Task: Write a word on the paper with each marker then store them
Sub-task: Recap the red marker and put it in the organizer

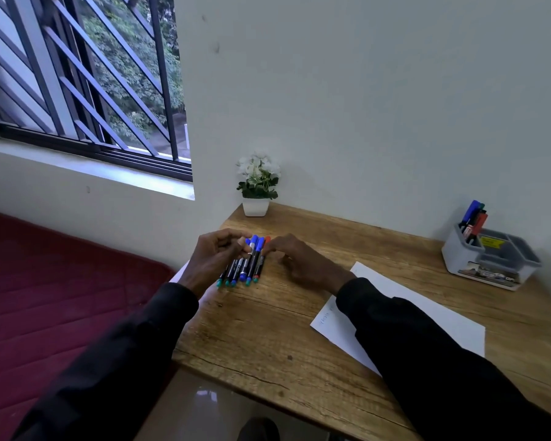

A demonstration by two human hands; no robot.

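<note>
Several markers (247, 265) lie side by side in a row on the wooden desk (268, 329), with blue, green and red caps. My left hand (215, 257) curls over the row's left side, its fingertips pinching the top of a blue-capped marker. My right hand (303, 261) rests just right of the row, its fingertips touching the red-capped marker at the edge. A white sheet of paper (433, 313) with faint writing lies to the right, partly under my right sleeve.
A grey organiser tray (490, 259) at the desk's far right holds several upright markers (473, 218). A small white pot of flowers (256, 186) stands in the desk's back corner. A dark red mattress (45, 297) lies left of the desk.
</note>
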